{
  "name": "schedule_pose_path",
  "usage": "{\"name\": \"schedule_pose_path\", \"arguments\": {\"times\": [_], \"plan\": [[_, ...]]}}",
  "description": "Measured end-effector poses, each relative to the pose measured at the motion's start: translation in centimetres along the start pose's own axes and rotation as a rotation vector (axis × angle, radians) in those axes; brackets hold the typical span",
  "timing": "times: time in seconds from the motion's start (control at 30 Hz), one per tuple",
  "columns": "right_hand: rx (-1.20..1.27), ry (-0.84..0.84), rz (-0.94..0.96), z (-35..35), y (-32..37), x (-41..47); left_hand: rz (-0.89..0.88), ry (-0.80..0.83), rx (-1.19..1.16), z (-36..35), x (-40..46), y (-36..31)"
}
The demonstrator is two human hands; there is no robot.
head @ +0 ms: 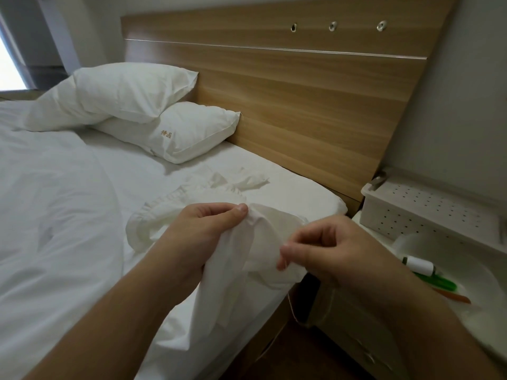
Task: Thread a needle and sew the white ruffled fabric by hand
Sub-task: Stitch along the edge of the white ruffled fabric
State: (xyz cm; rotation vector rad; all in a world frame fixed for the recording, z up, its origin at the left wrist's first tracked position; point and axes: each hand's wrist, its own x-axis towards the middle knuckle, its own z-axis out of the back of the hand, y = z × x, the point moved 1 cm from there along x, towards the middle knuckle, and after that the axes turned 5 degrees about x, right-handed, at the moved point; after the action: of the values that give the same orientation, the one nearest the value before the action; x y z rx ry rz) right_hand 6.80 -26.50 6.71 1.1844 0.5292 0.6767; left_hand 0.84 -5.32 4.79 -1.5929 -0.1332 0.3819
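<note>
Duvet (55, 215): white, soft, heavily rumpled, filling the 9 o'clock side of the view.

Pillows (131, 97): two, white cotton, plump, stacked askew at 11 o'clock against the headboard; the lower one carries small gold embroidered characters.

Headboard (301, 100): pale wood-grain laminate, flat panels, a thin metal strip across it and three round metal fittings near the top.

Left hand (203, 229): centre of view, thumb and fingers curled, gripping a bunched fold of the white ruffled fabric.

White ruffled fabric (247, 259): thin, creased cloth with a gathered frill edge; part lies on the bed sheet at 12 o'clock of the hands, part hangs between both hands over the mattress edge.

Right hand (323, 253): at 3 o'clock of the fabric, fingertips pinched narrowly at the cloth; a needle there is likely but too small to confirm.

Thread (291, 305): fine, pale, trailing down from the right hand toward 6 o'clock.

White box (428, 212): at 3 o'clock, rectangular plastic, dotted surface; contents not visible.

White tray (466, 275): smooth, rounded, at 4 o'clock; holds a white spool (419, 265), a green plastic item (436, 281) and an orange stick (452, 296).
</note>
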Motion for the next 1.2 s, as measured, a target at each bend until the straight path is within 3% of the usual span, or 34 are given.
{"name": "schedule_pose_path", "arguments": {"times": [0.1,0.17,0.5,0.63,0.87,1.1,1.2], "plan": [[0.006,-0.314,0.079,-0.6,-1.1,0.9,-0.006,0.003,0.015,0.0,0.0,0.0],[0.014,-0.412,0.150,-1.2,-1.4,1.3,-0.013,0.002,0.025,0.0,0.0,0.1],[0.041,-0.541,0.316,-2.2,-1.3,1.3,-0.064,-0.025,0.070,-0.4,0.0,0.2],[0.175,-0.684,0.230,-1.4,-1.6,1.2,-0.066,-0.146,-0.001,0.1,0.3,0.3],[0.110,-0.851,0.146,-0.8,-2.5,1.5,-0.046,-0.238,-0.033,0.2,0.7,0.6],[-0.012,-0.776,0.044,1.0,-2.5,1.1,-0.042,-0.254,-0.033,0.4,0.8,0.6],[-0.095,-0.869,0.040,1.7,-2.9,1.1,-0.043,-0.238,-0.007,0.3,0.6,0.4]]}}
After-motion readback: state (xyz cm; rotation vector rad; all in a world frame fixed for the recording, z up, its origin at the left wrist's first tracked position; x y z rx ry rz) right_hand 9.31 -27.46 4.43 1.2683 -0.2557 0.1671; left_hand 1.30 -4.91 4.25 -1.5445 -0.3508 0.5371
